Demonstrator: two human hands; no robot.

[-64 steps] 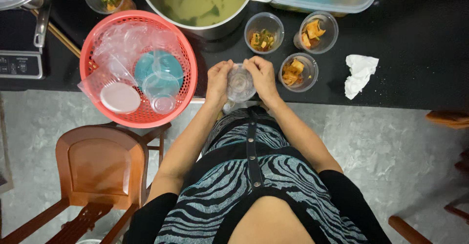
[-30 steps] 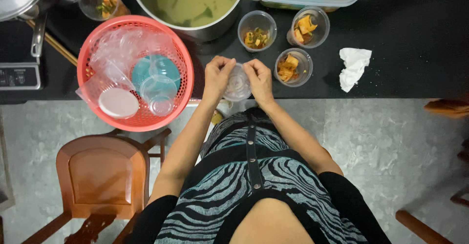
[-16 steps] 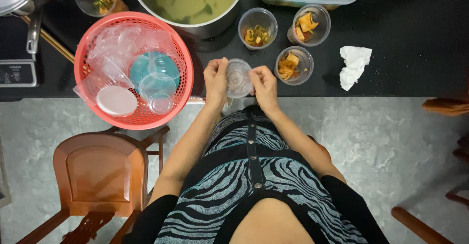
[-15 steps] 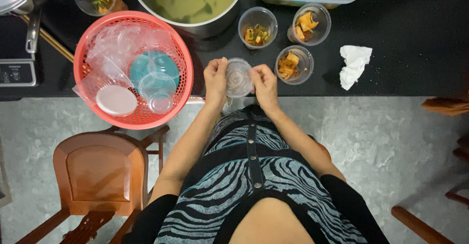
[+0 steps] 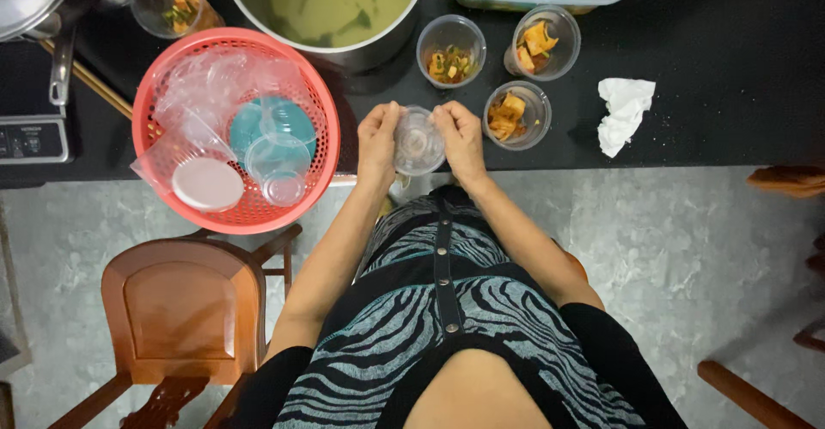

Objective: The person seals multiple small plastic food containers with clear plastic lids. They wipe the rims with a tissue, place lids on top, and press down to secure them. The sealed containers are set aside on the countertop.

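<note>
A black table (image 5: 730, 68) carries everything, with a big steel pot (image 5: 344, 8) of greenish soup at its far edge and a red plastic basket (image 5: 236, 128) of clear cups and lids overhanging the near edge on the left. Three small clear cups holding bits of food (image 5: 516, 113) stand right of the pot, and a crumpled white tissue (image 5: 624, 113) lies further right. At the table's near edge the left hand (image 5: 379, 137) and the right hand (image 5: 459, 135) hold one small clear plastic cup (image 5: 418, 141) between them, fingers of each hand clamped on its rim from opposite sides. The cup looks empty, so it should be very light, and its thin wall probably flexes and dents under a hard squeeze. Smooth plastic may slip if damp. The stiffer rim, where the fingers already sit, seems the safest place to grip.
</note>
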